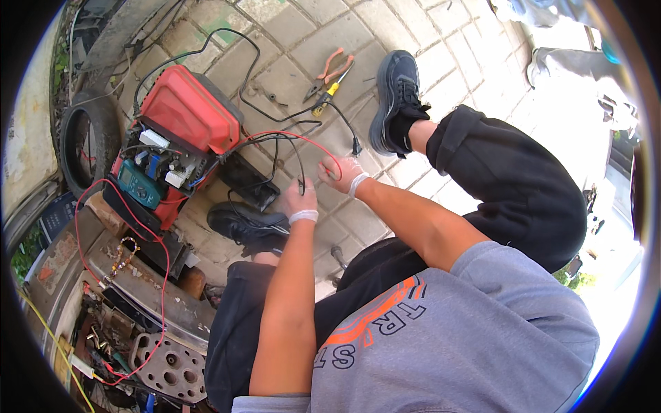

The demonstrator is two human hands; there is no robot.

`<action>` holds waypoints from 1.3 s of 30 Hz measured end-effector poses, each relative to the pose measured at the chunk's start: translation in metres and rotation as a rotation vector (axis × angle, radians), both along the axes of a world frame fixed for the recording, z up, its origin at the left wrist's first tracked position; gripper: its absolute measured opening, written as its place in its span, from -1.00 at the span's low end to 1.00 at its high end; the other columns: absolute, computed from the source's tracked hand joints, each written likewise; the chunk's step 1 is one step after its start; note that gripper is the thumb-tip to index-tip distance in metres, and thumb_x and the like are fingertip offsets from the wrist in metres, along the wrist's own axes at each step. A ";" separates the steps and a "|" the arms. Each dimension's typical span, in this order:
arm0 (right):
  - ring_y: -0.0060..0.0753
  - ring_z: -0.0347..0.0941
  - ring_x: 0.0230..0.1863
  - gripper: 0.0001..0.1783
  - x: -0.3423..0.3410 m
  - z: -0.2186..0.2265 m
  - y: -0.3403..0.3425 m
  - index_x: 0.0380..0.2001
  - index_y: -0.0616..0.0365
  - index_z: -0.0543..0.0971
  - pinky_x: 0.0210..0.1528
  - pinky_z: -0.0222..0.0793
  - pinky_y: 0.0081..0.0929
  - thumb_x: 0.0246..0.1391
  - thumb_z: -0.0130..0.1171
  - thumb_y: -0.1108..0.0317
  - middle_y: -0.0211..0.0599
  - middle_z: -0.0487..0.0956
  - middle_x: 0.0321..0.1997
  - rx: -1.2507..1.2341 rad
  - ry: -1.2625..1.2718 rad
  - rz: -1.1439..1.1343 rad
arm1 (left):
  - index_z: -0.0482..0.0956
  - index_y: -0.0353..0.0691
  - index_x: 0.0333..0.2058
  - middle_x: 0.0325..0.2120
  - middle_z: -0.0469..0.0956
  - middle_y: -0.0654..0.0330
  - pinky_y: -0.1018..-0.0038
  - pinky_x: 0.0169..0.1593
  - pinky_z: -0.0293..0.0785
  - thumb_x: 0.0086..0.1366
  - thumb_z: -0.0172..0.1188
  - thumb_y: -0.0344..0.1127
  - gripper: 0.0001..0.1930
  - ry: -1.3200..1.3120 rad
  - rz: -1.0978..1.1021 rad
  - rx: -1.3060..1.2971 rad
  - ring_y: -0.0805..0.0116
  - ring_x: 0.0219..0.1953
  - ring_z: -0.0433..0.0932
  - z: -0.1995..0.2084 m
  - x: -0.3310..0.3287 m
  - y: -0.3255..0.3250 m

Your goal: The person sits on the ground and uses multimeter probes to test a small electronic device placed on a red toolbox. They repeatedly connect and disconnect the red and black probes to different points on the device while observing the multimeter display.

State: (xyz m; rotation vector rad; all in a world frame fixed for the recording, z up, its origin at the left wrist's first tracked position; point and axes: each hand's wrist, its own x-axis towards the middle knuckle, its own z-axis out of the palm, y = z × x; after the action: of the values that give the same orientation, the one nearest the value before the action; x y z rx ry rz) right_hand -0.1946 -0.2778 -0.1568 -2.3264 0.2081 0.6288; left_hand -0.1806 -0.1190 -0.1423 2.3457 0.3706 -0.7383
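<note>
My left hand, in a thin clear glove, is closed on a black wire that loops over from the red machine. Close to its right, my right hand, gloved too, grips a red wire coming from the same side. The fingers hide both wire ends. At the left stands the red-cased machine, its inner parts exposed on the near side. A teal multimeter rests against those parts. A black plug on a cord lies on the paving just beyond my right hand.
Orange-handled pliers and a yellow screwdriver lie on the paving ahead. A tyre leans at the far left. Metal parts, including a plate with holes, crowd the lower left. My shoes flank the work area.
</note>
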 end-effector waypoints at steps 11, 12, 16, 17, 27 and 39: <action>0.17 0.58 -0.32 -0.72 -0.012 -0.013 0.003 -0.36 0.12 0.57 -0.24 0.53 -0.01 0.22 0.10 0.13 -0.01 0.62 -0.38 0.026 -0.008 -0.072 | 0.62 -0.30 -0.40 -0.47 0.59 -0.19 0.04 -0.25 0.45 0.36 0.04 0.07 -0.52 -0.018 0.038 -0.069 -0.25 -0.34 0.58 -0.017 -0.008 0.006; 0.16 0.58 -0.31 -0.72 -0.012 -0.013 0.003 -0.36 0.12 0.57 -0.23 0.53 -0.01 0.22 0.10 0.13 -0.01 0.62 -0.37 0.033 -0.013 -0.071 | 0.61 -0.30 -0.40 -0.48 0.59 -0.19 0.03 -0.26 0.44 0.35 0.05 0.05 -0.54 -0.011 0.039 -0.093 -0.26 -0.34 0.58 -0.017 -0.009 0.006; 0.15 0.58 -0.28 -0.72 -0.010 -0.012 0.004 -0.36 0.12 0.57 -0.22 0.53 0.00 0.21 0.11 0.13 -0.01 0.62 -0.36 0.038 -0.012 -0.083 | 0.60 -0.29 -0.41 -0.47 0.59 -0.20 -0.02 -0.28 0.44 0.33 0.09 -0.02 -0.60 -0.056 -0.020 -0.072 -0.30 -0.32 0.56 -0.018 -0.010 0.005; 0.15 0.58 -0.27 -0.72 -0.008 -0.011 0.004 -0.36 0.12 0.57 -0.21 0.53 0.00 0.20 0.11 0.13 -0.01 0.62 -0.35 0.037 -0.005 -0.091 | 0.60 -0.29 -0.42 -0.48 0.59 -0.19 -0.02 -0.28 0.44 0.33 0.09 -0.02 -0.60 -0.081 -0.045 -0.045 -0.30 -0.32 0.57 -0.018 -0.009 0.004; 0.18 0.61 -0.30 -0.63 0.020 0.011 0.002 -0.38 0.11 0.60 -0.20 0.54 0.01 0.24 0.04 0.03 0.01 0.67 -0.35 0.008 0.040 -0.106 | 0.70 -0.23 -0.26 -0.35 0.65 -0.15 0.05 -0.15 0.47 0.30 0.04 0.10 -0.52 0.102 0.220 -0.076 -0.24 -0.24 0.60 -0.002 0.017 0.005; 0.08 0.65 -0.28 -0.58 0.040 0.009 0.008 -0.37 0.03 0.65 -0.22 0.56 -0.02 0.26 0.00 -0.05 -0.10 0.70 -0.32 -0.140 0.192 0.077 | 0.64 -0.36 -0.26 -0.28 0.62 -0.29 -0.01 -0.01 0.42 0.37 -0.06 0.14 -0.42 0.105 0.116 -0.038 -0.37 -0.13 0.54 -0.003 0.025 0.001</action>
State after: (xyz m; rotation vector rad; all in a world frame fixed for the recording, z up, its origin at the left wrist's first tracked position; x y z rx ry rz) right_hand -0.1545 -0.2695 -0.1476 -2.4161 0.2592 0.9032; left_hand -0.1553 -0.1178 -0.1454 2.2352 0.5293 -0.8072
